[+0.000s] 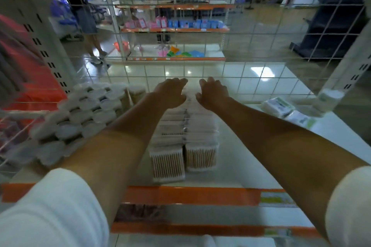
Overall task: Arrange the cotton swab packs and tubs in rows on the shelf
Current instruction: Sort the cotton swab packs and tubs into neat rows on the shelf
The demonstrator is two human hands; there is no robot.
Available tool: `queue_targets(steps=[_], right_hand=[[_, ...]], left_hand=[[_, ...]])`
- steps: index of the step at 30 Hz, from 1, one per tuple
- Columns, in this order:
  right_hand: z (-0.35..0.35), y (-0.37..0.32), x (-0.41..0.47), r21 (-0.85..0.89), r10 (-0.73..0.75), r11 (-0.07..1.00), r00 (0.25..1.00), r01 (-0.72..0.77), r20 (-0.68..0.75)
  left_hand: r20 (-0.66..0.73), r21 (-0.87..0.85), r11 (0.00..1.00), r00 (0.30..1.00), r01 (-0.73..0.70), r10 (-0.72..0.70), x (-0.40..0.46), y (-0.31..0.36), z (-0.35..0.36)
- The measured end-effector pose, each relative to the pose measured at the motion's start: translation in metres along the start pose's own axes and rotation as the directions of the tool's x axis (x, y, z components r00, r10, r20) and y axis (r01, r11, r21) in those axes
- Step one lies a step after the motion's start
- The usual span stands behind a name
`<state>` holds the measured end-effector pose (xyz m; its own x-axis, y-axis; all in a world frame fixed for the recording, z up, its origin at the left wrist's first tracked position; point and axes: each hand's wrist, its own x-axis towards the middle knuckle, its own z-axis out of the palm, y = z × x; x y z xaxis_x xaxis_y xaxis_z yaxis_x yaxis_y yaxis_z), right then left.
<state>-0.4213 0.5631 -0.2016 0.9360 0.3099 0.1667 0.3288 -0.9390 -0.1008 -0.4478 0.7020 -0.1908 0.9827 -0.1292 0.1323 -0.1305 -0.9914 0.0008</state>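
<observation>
Two rows of clear cotton swab packs (184, 138) run from the front of the white shelf (251, 158) toward its wire back. Both my arms reach deep over these rows. My left hand (171, 92) hovers over the far end of the left row, fingers relaxed and spread. My right hand (213, 92) is over the far end of the right row, fingers likewise loose. Whether the palms touch the packs is hidden. Round white-lidded swab tubs (80, 114) stand packed in rows on the left, beside my left forearm.
A wire mesh panel (261, 78) closes the shelf's back. Green-and-white packs (281, 107) lie at the far right. An orange beam (190, 194) edges the shelf front, another spans overhead. A person stands in the aisle beyond the mesh at the left.
</observation>
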Motion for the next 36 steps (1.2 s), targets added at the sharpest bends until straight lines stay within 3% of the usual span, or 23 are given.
queue_targets(steps=[18,28,36], right_hand=[[-0.012,0.205,-0.036,0.039,0.128,0.991,0.991,-0.127,-0.030],[-0.023,0.298,-0.047,0.087,0.211,0.975,0.971,-0.202,-0.112],[-0.026,0.346,-0.049,0.093,0.216,0.975,0.959,-0.203,-0.180]], left_hand=[[0.008,-0.113,0.990,0.996,-0.086,0.088,0.055,0.196,0.021],[0.037,-0.177,0.972,0.986,-0.153,0.162,0.086,0.271,0.034],[0.093,-0.305,0.942,0.980,-0.138,0.174,0.095,0.288,0.051]])
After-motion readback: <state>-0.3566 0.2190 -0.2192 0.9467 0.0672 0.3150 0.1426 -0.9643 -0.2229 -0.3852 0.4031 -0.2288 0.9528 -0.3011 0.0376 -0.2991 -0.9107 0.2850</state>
